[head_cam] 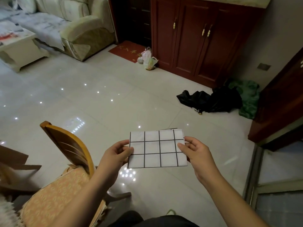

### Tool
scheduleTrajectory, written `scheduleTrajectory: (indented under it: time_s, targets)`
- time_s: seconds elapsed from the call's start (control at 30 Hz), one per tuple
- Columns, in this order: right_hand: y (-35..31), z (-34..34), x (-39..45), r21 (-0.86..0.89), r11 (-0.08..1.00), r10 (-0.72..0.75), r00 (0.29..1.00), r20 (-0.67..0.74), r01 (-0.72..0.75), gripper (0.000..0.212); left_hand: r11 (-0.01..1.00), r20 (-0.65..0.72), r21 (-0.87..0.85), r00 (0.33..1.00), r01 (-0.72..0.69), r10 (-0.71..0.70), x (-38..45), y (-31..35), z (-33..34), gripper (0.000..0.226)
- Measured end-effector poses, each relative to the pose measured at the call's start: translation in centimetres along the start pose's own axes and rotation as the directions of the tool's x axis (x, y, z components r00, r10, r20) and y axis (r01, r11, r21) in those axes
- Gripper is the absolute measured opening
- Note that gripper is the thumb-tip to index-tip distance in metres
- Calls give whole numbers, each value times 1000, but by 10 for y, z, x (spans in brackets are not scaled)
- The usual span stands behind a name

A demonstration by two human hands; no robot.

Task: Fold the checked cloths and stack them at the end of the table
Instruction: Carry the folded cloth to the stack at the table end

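**Folded cloth held over the tiled floor**

A glossy tiled floor (pixel 101 102) spreads beneath and beyond both hands. Between them, in the air, is a folded checked cloth (pixel 157 149): the left hand (pixel 114 154) pinches its left edge, the right hand (pixel 195 151) pinches its right edge. A wooden chair (pixel 68 154) stands left of the left hand; a red cabinet (pixel 196 38) stands far beyond the hands.

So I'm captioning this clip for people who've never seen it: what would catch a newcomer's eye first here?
First, the folded checked cloth, white with black grid lines, held in mid-air low in the middle, the left hand pinching its left edge and the right hand its right. Next, the wooden chair with a patterned cushion at lower left, and the dark red cabinet at the back right.
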State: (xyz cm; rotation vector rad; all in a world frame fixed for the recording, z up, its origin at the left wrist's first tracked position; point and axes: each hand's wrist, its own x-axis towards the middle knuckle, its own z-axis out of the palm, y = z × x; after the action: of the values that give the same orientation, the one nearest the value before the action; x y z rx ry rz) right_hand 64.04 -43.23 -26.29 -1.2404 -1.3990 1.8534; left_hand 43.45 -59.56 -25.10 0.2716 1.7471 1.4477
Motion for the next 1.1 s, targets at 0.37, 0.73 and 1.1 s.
scheduleTrajectory:
  time_s: [0.37, 0.73, 1.1]
  targets:
    - [-39, 55, 111, -59, 998, 0, 985, 173, 10, 36, 998, -119, -49, 992, -43, 37, 70, 50, -14, 35]
    - [-93, 165, 217, -181, 980, -15, 930, 367, 87, 31, 989, -302, -140, 953, -49, 5, 150, 89, -72, 36]
    - [-127, 243, 339, -240, 970, 101, 843, 529, 34, 31, 979, -495, -177, 869, -99, -2, 246, 131, -95, 27]
